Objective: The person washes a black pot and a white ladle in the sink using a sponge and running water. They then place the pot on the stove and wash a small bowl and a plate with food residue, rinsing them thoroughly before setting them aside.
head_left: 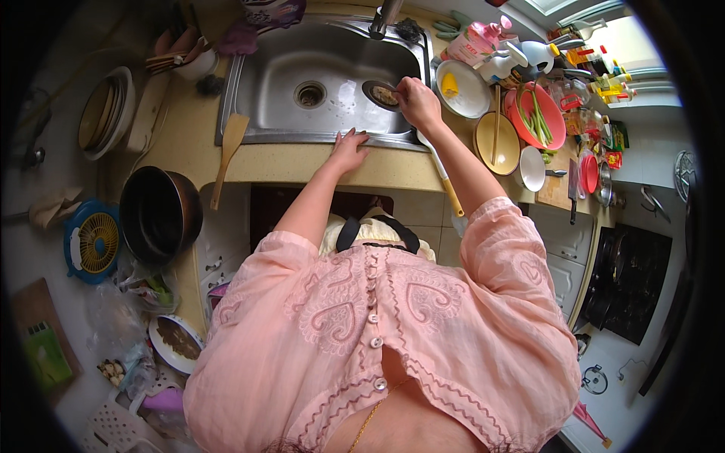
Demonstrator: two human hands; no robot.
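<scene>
My left hand (350,149) rests on the front rim of the steel sink (276,64), fingers spread and holding nothing. Over the right side of the basin, my right hand (418,100) has its fingers pinched together at the edge of what looks like a round sink strainer (384,94) with pale brown scraps in it. Part of the strainer's edge is hidden by the fingers. To its left, a drain opening (310,94) shows in the basin floor. A yellow-handled utensil (451,195) lies across the counter edge beside my right forearm; its far end is partly hidden.
A wooden spatula (232,147) overhangs the counter left of the sink, near a black pot (160,215). On the right stand a white plate (462,89), a yellow bowl (498,143), a red basin (536,115) with green stalks, and a knife (573,192). The faucet (381,23) is at the back.
</scene>
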